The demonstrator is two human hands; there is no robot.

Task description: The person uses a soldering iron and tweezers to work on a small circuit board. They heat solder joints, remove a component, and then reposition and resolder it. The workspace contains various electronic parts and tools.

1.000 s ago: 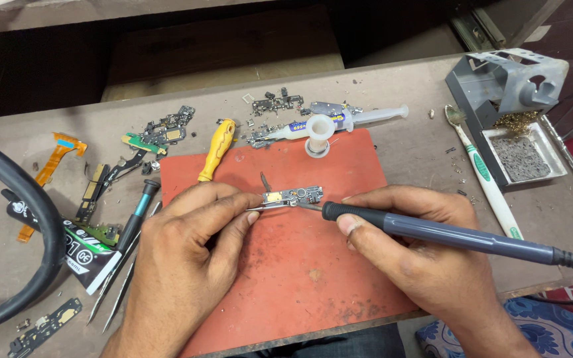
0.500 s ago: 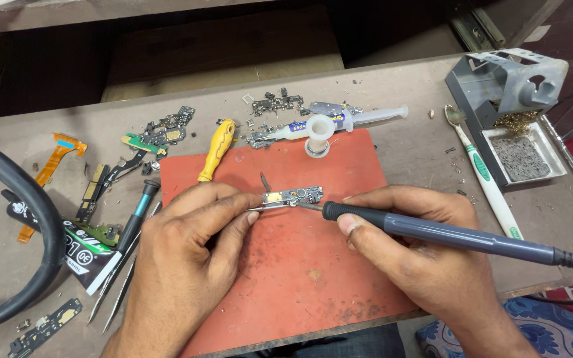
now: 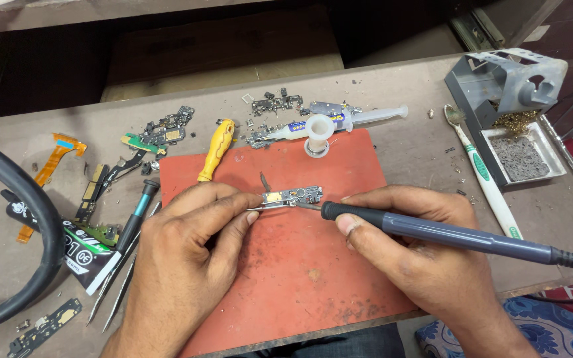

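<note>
Two hands over red mat [image 3: 286, 285], left hand [image 3: 187, 265] pinching tweezers [image 3: 266, 207] on small circuit board [image 3: 294, 196], right hand [image 3: 412, 258] gripping soldering iron [image 3: 445, 233]

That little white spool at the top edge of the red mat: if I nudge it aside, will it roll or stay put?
The white spool stands on its flat end on the red mat, so it would probably slide, not roll. It looks small and light, so a nudge may tip it; on its side it could roll toward the syringe just behind.
</note>
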